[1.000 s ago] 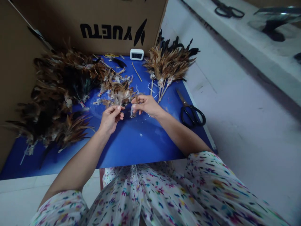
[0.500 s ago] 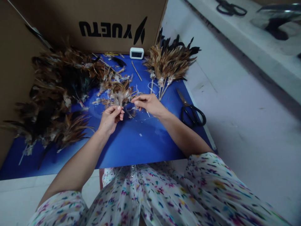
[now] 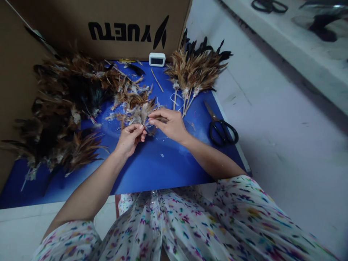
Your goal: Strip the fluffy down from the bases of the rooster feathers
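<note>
My left hand [image 3: 131, 139] is closed, thumb against fingers, pinching the base of a small tuft of greyish-brown feathers [image 3: 144, 112]. The tuft fans upward from the fingertips. My right hand [image 3: 171, 125] touches the tuft's right side with thumb and fingers pressed together; what lies between them is too small to make out. Loose brown feathers [image 3: 136, 99] and white scraps lie just behind both hands on the blue table [image 3: 163, 170]. Behind my right hand lie feather bundles on thin sticks [image 3: 194, 69], brown with black tips.
Large dark brown feather bundles [image 3: 67, 94] cover the table's left side. Black-handled scissors [image 3: 223, 132] lie at the right edge. A small white digital device [image 3: 157, 59] stands before a cardboard box [image 3: 130, 14]. More scissors [image 3: 269, 5] rest on a ledge.
My right hand has moved slightly left, up against the tuft. My left hand has shifted a little right with the tuft in its fingers.
</note>
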`<state>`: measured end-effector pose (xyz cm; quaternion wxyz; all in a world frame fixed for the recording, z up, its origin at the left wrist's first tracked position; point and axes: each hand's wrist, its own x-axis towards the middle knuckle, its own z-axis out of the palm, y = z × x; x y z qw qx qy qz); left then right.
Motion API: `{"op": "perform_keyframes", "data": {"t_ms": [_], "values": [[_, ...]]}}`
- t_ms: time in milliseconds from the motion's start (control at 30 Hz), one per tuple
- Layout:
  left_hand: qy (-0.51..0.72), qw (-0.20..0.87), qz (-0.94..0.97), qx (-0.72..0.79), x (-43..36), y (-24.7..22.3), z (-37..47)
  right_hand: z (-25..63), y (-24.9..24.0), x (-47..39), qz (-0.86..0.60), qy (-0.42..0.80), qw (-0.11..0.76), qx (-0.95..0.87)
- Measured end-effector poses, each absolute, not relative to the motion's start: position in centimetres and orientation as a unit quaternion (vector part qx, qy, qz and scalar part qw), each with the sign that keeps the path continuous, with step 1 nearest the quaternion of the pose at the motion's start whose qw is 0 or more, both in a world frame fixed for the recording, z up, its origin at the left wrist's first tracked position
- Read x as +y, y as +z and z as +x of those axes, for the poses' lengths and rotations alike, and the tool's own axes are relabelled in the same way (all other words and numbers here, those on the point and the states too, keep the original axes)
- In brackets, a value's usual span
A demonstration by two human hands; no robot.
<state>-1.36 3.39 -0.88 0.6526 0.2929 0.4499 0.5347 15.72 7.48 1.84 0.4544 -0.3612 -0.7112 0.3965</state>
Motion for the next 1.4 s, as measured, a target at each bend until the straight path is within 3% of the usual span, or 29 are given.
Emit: {"op": "perform_keyframes", "data": {"t_ms": [167,333,1400], "values": [[0.538,0.619,0.328,0.468,3.4,-1.1,-1.3,15.8,2.2,7.0,-0.368,0.287,0.432,-0.772],[0.543,0.585,0.372,0.475,3.4,-1.5,-1.3,15.7,1.8,7.0,-0.341,0.254,0.431,-0.796],[0.52,0.443,0.525,0.508,3.3,-2.0,-2.0,15.9,1.6,7.1,-0.375,0.349,0.381,-0.769]]}}
